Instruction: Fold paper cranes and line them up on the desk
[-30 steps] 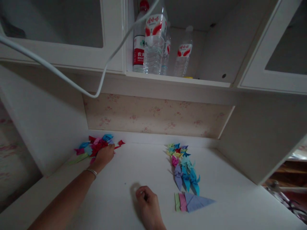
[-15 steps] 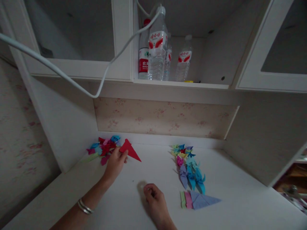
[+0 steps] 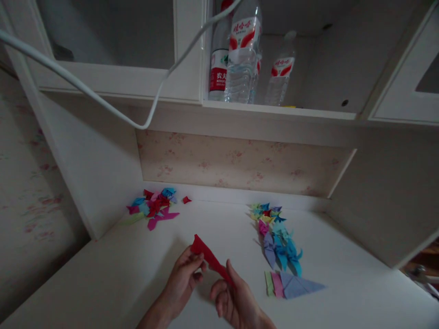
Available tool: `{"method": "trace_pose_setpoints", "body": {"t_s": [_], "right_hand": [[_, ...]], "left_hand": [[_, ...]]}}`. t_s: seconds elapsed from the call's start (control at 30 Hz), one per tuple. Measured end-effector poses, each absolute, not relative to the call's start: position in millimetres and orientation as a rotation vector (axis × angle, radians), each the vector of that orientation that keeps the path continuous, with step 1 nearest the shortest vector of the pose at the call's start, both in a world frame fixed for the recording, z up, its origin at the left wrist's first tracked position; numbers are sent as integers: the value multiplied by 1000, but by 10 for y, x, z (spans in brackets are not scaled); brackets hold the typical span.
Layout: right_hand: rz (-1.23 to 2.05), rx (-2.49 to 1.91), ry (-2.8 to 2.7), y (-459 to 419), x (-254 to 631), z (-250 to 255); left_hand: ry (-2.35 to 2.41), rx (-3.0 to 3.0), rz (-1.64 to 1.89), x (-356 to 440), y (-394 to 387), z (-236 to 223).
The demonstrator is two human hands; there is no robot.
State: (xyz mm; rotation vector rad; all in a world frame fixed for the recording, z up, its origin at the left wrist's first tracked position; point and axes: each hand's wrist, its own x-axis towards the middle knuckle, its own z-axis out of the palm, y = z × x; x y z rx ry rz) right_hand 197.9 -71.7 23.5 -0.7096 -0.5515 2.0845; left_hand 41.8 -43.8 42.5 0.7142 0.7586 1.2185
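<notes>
A folded red paper (image 3: 209, 257) is stretched between my two hands above the white desk. My left hand (image 3: 182, 278) pinches its upper left end between thumb and fingers. At its lower right end, my right hand (image 3: 236, 294) grips it with the thumb on top and the fingers curled beneath. To the left behind them lies a loose pile of colourful folded papers (image 3: 156, 204), with a small red piece (image 3: 186, 199) beside it. Right of my hands are folded paper cranes (image 3: 281, 246) in blue, purple, pink and yellow, and in front of them a flat purple folded paper (image 3: 302, 285) overlapping pink and green ones.
Above the white desk (image 3: 116, 274) hangs a cabinet shelf (image 3: 274, 109) holding several plastic bottles (image 3: 243, 55). A white cable (image 3: 103, 106) loops down in front of the cabinet at the upper left. Side panels close in the desk on both sides.
My left hand has brought the red paper from beside the left pile towards me and to the right. My right hand has risen from the desk and taken hold of its other end.
</notes>
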Motion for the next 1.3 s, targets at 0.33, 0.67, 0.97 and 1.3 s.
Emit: {"method": "trace_pose_setpoints", "body": {"t_s": [0.33, 0.67, 0.97, 1.3], "right_hand": [[1503, -860, -768, -662, 1981, 133], [1372, -955, -756, -622, 1969, 190], [1342, -774, -471, -528, 2059, 183], [1467, -839, -611, -474, 1996, 112]], "left_hand": [[841, 750, 1238, 342, -437, 493], [1166, 1275, 1155, 172, -399, 442], [1117, 1522, 618, 271, -455, 423], [1557, 1479, 938, 183, -289, 393]]}}
